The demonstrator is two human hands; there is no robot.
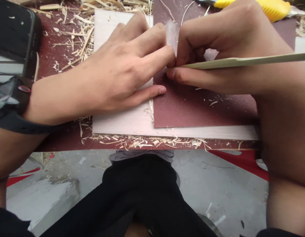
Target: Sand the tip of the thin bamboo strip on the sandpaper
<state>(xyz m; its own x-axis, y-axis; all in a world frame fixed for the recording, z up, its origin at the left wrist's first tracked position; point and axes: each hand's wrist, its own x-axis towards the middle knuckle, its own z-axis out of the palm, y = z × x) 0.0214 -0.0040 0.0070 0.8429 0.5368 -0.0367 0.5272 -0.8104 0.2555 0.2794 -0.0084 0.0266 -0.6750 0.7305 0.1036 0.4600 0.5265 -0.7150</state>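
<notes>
My right hand point(214, 49) pinches a thin, pale green bamboo strip point(251, 61) between thumb and fingers. The strip runs out to the right edge, and its near tip is hidden at my fingertips. Under it lies a dark red-brown sheet point(204, 110) that looks like sandpaper, with a whitish dusty patch point(172, 34) on it. My left hand point(132, 69) rests on the sheet's left edge and the pale board point(117, 123). Its thumb is stretched out and its other fingers are bent and apart. The left index fingertip meets the right fingertips.
Bamboo shavings point(83, 36) litter the dark red table point(68, 138), thickest at the back and along the front edge. A yellow-handled tool point(273, 9) lies at the back right. A black device point(16, 33) stands at the left, near the watch point(9, 102) on my wrist.
</notes>
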